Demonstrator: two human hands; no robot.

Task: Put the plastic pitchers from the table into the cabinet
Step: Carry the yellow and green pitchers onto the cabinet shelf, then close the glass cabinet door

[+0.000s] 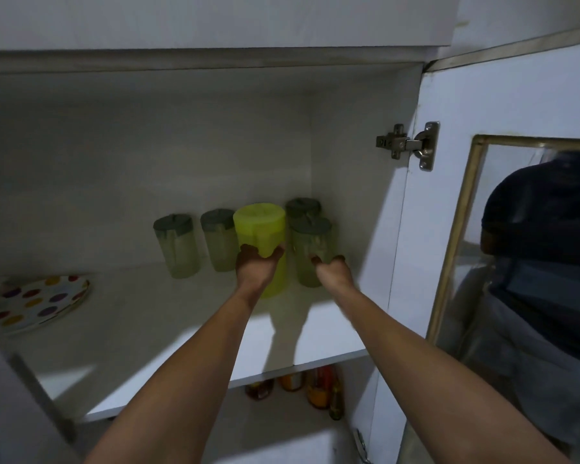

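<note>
Both my arms reach up into an open white cabinet [181, 329]. My left hand [255, 266] grips a bright yellow-green plastic pitcher [260, 229] that stands on the shelf. My right hand [334, 271] is wrapped around a clear pitcher with a grey lid [310, 242] just to its right. Another grey-lidded clear pitcher [303, 207] stands behind that one, near the right wall. Two more clear pitchers, one [176, 244] and the other [218, 237], stand to the left of the yellow-green one.
A white plate with coloured dots [37, 301] lies at the shelf's left end. The cabinet door [503, 112] hangs open on the right on a metal hinge [407, 145], its glass reflecting a person. Bottles [318, 390] stand on the shelf below.
</note>
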